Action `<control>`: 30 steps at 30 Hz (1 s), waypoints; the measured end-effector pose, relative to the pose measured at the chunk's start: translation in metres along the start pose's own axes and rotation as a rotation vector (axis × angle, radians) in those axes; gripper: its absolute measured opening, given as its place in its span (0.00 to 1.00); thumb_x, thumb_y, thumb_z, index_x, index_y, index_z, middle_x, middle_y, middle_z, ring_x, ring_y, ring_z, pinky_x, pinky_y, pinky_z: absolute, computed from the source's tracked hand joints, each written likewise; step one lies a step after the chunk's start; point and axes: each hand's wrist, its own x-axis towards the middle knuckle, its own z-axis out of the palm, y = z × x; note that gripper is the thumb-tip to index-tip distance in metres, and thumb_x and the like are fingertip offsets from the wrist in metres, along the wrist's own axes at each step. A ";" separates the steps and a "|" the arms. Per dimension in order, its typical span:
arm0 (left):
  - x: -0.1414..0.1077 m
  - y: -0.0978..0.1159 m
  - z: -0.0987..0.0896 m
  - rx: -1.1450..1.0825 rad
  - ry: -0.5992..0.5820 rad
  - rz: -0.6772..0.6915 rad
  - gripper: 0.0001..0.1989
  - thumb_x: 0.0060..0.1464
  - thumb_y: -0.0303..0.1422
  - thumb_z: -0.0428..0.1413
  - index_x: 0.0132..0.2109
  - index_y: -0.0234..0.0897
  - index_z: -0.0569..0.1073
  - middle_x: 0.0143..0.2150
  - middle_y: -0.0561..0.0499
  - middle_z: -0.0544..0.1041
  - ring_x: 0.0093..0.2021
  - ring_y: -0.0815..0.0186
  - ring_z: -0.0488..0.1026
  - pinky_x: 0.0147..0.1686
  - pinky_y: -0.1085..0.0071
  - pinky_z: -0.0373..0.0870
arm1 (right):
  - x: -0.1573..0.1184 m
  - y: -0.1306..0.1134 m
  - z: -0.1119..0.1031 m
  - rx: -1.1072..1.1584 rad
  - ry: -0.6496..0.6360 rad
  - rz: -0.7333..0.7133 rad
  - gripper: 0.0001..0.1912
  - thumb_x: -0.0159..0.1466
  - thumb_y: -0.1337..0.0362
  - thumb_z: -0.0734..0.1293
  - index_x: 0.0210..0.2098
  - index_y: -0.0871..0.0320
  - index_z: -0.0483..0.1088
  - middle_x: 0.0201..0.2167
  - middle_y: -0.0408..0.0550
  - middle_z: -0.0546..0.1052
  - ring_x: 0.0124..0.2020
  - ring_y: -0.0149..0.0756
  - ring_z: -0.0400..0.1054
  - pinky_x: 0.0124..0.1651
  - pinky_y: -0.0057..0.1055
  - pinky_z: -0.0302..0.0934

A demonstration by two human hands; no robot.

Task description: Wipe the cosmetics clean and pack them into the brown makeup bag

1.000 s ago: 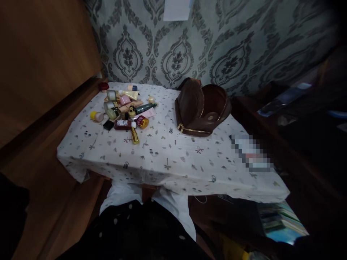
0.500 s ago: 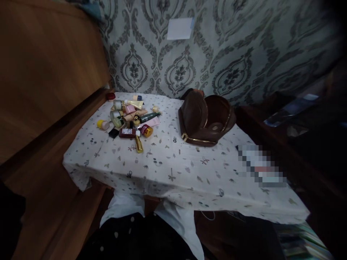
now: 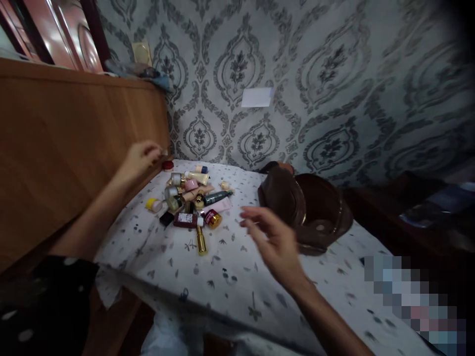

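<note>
My left hand (image 3: 141,159) hovers by the wooden panel, fingers loosely bent and slightly blurred; nothing shows in it. Just below its fingertips is a red-lidded jar (image 3: 168,165). In mid-table my right hand (image 3: 273,244) is held above the cloth with thumb and fingers apart, holding nothing. To its left lies a pile of cosmetics: a dark red bottle (image 3: 185,220), a gold bottle (image 3: 201,241), a red and gold jar (image 3: 213,218), a pink tube (image 3: 218,205) and a green tube (image 3: 218,197). A brown cosmetic bag (image 3: 280,193) stands open behind my right hand, partly covered by it.
A patterned white cloth (image 3: 230,277) covers the table. On the left rises a wooden panel (image 3: 74,148), and a wallpapered wall (image 3: 237,64) closes off the back. A yellow-capped container (image 3: 153,204) lies at the pile's left edge. Something pixelated (image 3: 411,301) lies at the right.
Both hands have come into view: the left reaching beside the far-left jars, the right over the middle of the table. The camera has tilted upward; the bag and cosmetics appear unmoved.
</note>
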 end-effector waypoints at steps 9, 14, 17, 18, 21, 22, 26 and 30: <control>-0.005 -0.060 0.111 -0.106 0.053 0.017 0.24 0.55 0.41 0.57 0.57 0.37 0.68 0.55 0.43 0.72 0.55 0.54 0.68 0.55 0.59 0.66 | 0.016 0.082 0.093 -0.166 -0.169 -0.013 0.19 0.66 0.62 0.63 0.56 0.56 0.65 0.51 0.55 0.71 0.54 0.45 0.67 0.56 0.44 0.65; -0.004 -0.074 0.117 -0.092 -0.007 0.034 0.26 0.53 0.40 0.57 0.58 0.40 0.68 0.48 0.46 0.71 0.49 0.54 0.69 0.51 0.60 0.67 | 0.011 0.098 0.109 -0.171 -0.252 -0.061 0.28 0.64 0.70 0.62 0.63 0.54 0.57 0.54 0.54 0.68 0.54 0.46 0.65 0.57 0.46 0.65; 0.001 -0.078 0.117 -0.090 -0.030 0.026 0.24 0.52 0.40 0.58 0.56 0.41 0.69 0.47 0.48 0.72 0.47 0.55 0.70 0.47 0.61 0.68 | 0.018 0.099 0.114 -0.206 -0.251 -0.068 0.28 0.64 0.71 0.61 0.63 0.53 0.58 0.54 0.54 0.68 0.53 0.47 0.64 0.56 0.47 0.65; 0.003 -0.079 0.118 -0.093 -0.036 0.028 0.24 0.52 0.40 0.58 0.56 0.42 0.69 0.47 0.48 0.72 0.47 0.55 0.70 0.47 0.61 0.68 | 0.022 0.099 0.115 -0.222 -0.254 -0.070 0.29 0.63 0.72 0.62 0.63 0.53 0.59 0.54 0.54 0.68 0.53 0.48 0.63 0.56 0.48 0.65; 0.009 -0.086 0.118 -0.107 -0.051 0.041 0.24 0.52 0.43 0.59 0.55 0.42 0.70 0.50 0.48 0.73 0.48 0.56 0.71 0.46 0.63 0.69 | 0.036 0.102 0.120 -0.260 -0.254 -0.087 0.28 0.63 0.74 0.61 0.62 0.52 0.61 0.55 0.53 0.68 0.54 0.48 0.62 0.56 0.49 0.64; 0.013 -0.090 0.117 -0.110 -0.051 0.041 0.24 0.53 0.44 0.58 0.55 0.42 0.70 0.49 0.48 0.74 0.47 0.57 0.72 0.45 0.64 0.70 | 0.040 0.104 0.121 -0.265 -0.249 -0.095 0.28 0.63 0.74 0.60 0.61 0.53 0.61 0.55 0.54 0.67 0.54 0.48 0.62 0.57 0.49 0.64; 0.041 -0.112 0.108 -0.080 0.007 -0.033 0.21 0.60 0.47 0.50 0.51 0.38 0.71 0.41 0.49 0.76 0.43 0.59 0.74 0.42 0.65 0.71 | 0.053 0.117 0.129 -0.239 -0.209 -0.097 0.27 0.63 0.74 0.59 0.62 0.55 0.61 0.57 0.55 0.65 0.57 0.48 0.60 0.59 0.49 0.63; 0.081 -0.138 0.097 0.029 0.047 -0.147 0.16 0.63 0.42 0.52 0.48 0.34 0.72 0.40 0.49 0.76 0.40 0.62 0.75 0.41 0.63 0.73 | 0.054 0.131 0.133 -0.185 -0.167 -0.050 0.27 0.65 0.72 0.60 0.63 0.53 0.59 0.57 0.55 0.63 0.58 0.47 0.59 0.59 0.48 0.63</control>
